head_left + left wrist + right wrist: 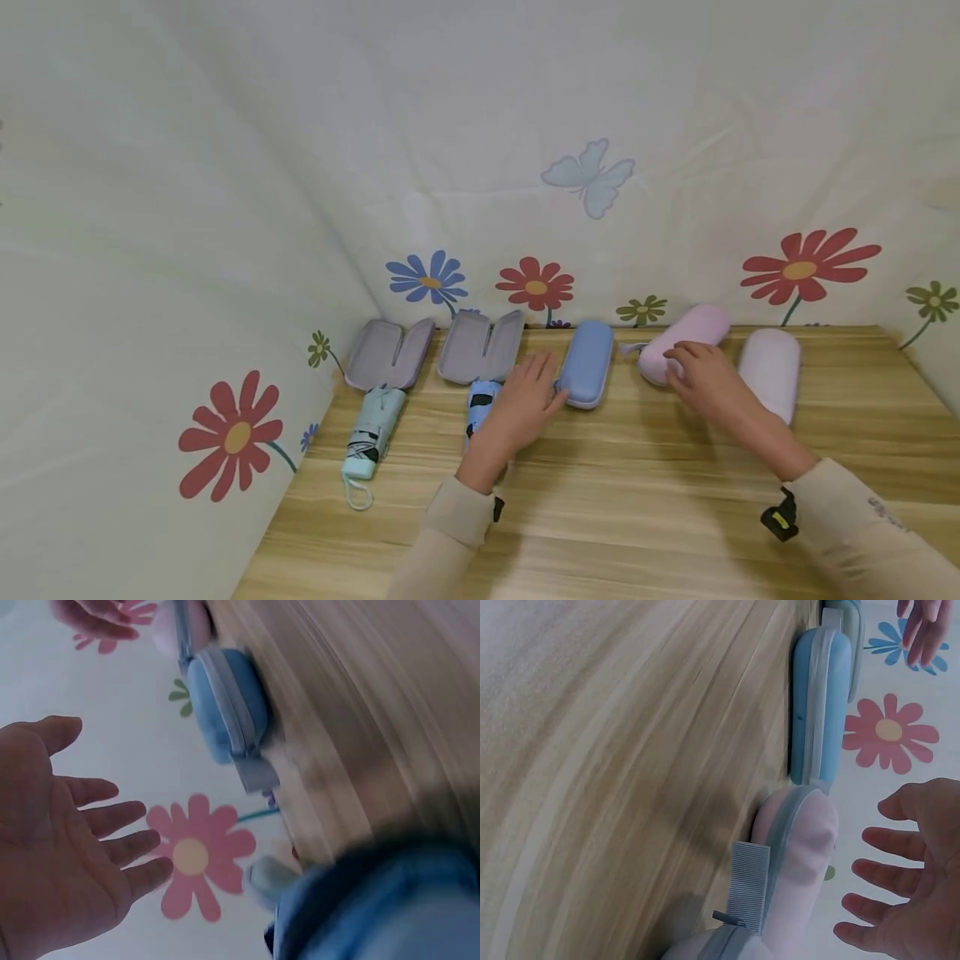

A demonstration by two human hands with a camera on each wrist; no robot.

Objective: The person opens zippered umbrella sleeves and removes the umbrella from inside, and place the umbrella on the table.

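Observation:
My left hand (519, 402) hovers with fingers extended, between a blue folded umbrella (482, 402) and a closed blue zip case (588, 362). In the left wrist view that hand (67, 855) shows spread fingers and a bare palm, apart from the blue case (225, 705). My right hand (708, 382) overlaps a closed pink zip case (697, 323) in the head view. From the right wrist, this hand (919, 877) appears beside the pink case (804, 859), its fingers loosely bent and nothing in them. The pink case lies slanted.
A paler pink case (772, 367) lies closed at the right. Two grey-lined cases, one far left (375, 354) and one beside it (463, 346), lie unfolded. A mint folded umbrella (377, 423) with a wrist loop lies before the far left one. A flower-print curtain (480, 208) borders the wooden table (637, 517).

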